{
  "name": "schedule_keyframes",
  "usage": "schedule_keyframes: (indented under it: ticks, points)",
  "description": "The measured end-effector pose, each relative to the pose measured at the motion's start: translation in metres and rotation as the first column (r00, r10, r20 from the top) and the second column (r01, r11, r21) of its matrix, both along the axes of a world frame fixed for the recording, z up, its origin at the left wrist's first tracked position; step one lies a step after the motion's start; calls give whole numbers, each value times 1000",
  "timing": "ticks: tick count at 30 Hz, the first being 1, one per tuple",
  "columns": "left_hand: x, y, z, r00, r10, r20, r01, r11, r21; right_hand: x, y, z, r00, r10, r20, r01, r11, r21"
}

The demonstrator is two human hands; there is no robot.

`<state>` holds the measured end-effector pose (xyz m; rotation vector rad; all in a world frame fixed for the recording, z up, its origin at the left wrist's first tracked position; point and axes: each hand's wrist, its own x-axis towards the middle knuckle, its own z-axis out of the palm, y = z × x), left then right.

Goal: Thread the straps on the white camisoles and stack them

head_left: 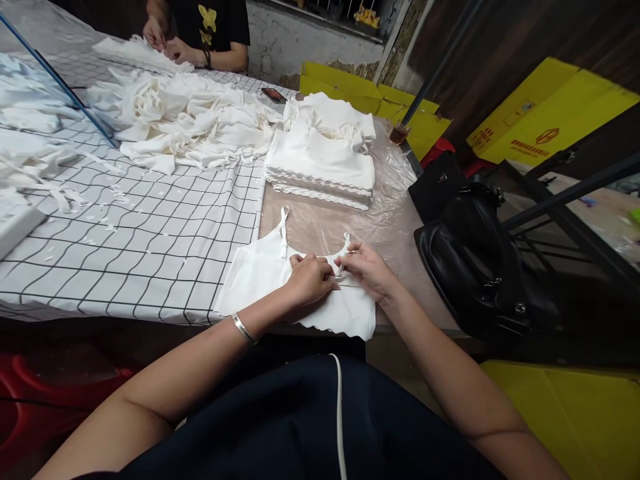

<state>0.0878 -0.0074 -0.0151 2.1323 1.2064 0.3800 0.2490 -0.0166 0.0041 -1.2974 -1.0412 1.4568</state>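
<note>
On the left of the table, over the checked cloth (150,233), lies a loose heap of white garments (195,123), and right of it a neat stack of folded tops (320,167) sits on clear plastic sheeting (395,213). At the near edge a white camisole (265,273) lies flat, with the left hand (310,280) resting on it, fingers curled and pinching its thin strap (336,263), the right hand (367,270) pinching the same strap just beside. Farther right stand a black handbag (475,267) and yellow cartons (545,113), their contents hidden.
</note>
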Motion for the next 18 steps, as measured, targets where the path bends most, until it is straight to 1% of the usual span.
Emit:
schedule_keyframes:
  ticks: [1,3,5,7,8,10,12,13,14,15,16,17,18]
  points:
    - [0,1,1,1000,1,-8,-1,1000,-7,-2,8,3,997,-60,-58,58,998,-31]
    - [1,3,3,1000,5,-28,-6,1000,-18,-3,28,11,978,-181,-107,176,983,-56]
    - [3,4,6,999,8,-53,-9,999,-31,-1,48,17,953,-295,-72,293,955,-36]
    - [6,4,8,997,5,-81,-8,999,-39,2,65,20,927,-372,43,372,928,4]
    - [7,3,8,996,-1,-94,-2,999,-34,4,72,20,918,-377,127,378,926,15]
    - [5,-1,9,994,7,-106,-4,1000,28,9,84,21,896,-327,299,341,940,7]
    - [-7,-9,10,992,73,-102,-57,986,156,18,90,25,880,-252,403,285,958,-23]
    - [-17,-14,10,987,129,-97,-105,969,224,24,91,29,861,-217,459,258,966,-27]
    - [-32,-20,11,975,200,-98,-165,946,280,31,89,34,823,-186,537,232,973,-19]
    - [-49,-26,11,954,278,-111,-231,919,319,39,83,40,750,-162,642,208,978,4]
    - [-69,-32,11,922,362,-137,-300,892,337,47,74,45,635,-138,760,176,984,32]
    - [-89,-37,12,878,446,-175,-371,864,342,54,60,50,496,-114,861,141,989,50]
    - [-108,-43,12,826,520,-218,-437,835,335,59,44,52,368,-84,926,110,993,47]
